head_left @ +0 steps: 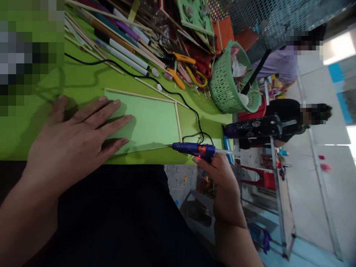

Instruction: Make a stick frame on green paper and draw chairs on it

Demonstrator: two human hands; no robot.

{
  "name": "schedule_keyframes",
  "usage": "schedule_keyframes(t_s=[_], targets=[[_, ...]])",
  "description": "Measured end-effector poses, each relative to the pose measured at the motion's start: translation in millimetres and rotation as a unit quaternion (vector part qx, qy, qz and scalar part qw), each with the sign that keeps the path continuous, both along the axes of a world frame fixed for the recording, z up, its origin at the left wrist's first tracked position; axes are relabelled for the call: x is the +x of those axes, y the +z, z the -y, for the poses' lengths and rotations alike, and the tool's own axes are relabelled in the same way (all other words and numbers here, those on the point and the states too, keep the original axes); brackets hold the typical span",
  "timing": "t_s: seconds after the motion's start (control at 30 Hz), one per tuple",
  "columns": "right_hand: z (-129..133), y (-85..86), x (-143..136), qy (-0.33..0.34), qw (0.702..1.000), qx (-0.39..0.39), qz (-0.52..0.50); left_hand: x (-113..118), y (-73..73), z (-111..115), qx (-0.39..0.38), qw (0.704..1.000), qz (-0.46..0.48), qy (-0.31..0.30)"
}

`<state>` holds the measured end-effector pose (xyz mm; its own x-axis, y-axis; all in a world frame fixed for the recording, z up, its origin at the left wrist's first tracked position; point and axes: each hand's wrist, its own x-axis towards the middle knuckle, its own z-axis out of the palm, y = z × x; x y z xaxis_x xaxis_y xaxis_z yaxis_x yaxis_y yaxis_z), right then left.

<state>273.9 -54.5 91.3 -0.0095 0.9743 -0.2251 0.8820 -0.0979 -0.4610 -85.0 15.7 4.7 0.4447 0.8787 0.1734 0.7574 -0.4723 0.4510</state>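
My left hand [80, 129] lies flat with its fingers spread, pressing on the left end of a pale green sheet [150, 122]. Thin wooden sticks run along two sides of this sheet: one stick [139, 95] on the far edge and another stick [178, 122] on the right edge. In my right hand [217, 168] is a blue hot glue gun [191, 149], with a clear glue stick [230, 152] poking out of its back. Its nozzle points left, at the sheet's near edge by the right corner. A small red light glows on the gun.
A black cord [133, 70] snakes across the green table [83, 81]. Markers [129, 57], sticks and orange-handled scissors [178, 78] crowd the far side. Right of them stands a green basket [222, 87]; a dark bottle [250, 127] lies nearby. Two people are in the background.
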Motion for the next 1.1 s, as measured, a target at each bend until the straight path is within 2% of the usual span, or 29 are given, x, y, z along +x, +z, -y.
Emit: schedule_keyframes(t_s=[0.23, 0.47, 1.1], targets=[[0.0, 2.3, -1.9, 0.005, 1.0, -0.001, -0.001, -0.9, -1.6, 1.7, 0.016, 1.0, -0.01, -0.006], [0.6, -3.1, 0.7, 0.036, 0.999, 0.016, -0.012, 1.0, -6.2, -0.8, 0.035, 0.999, 0.005, -0.006], [-2.4, -0.7, -8.1, 0.044, 0.999, 0.011, -0.006, -0.1, -7.9, -0.4, 0.051, 0.999, -0.005, -0.009]])
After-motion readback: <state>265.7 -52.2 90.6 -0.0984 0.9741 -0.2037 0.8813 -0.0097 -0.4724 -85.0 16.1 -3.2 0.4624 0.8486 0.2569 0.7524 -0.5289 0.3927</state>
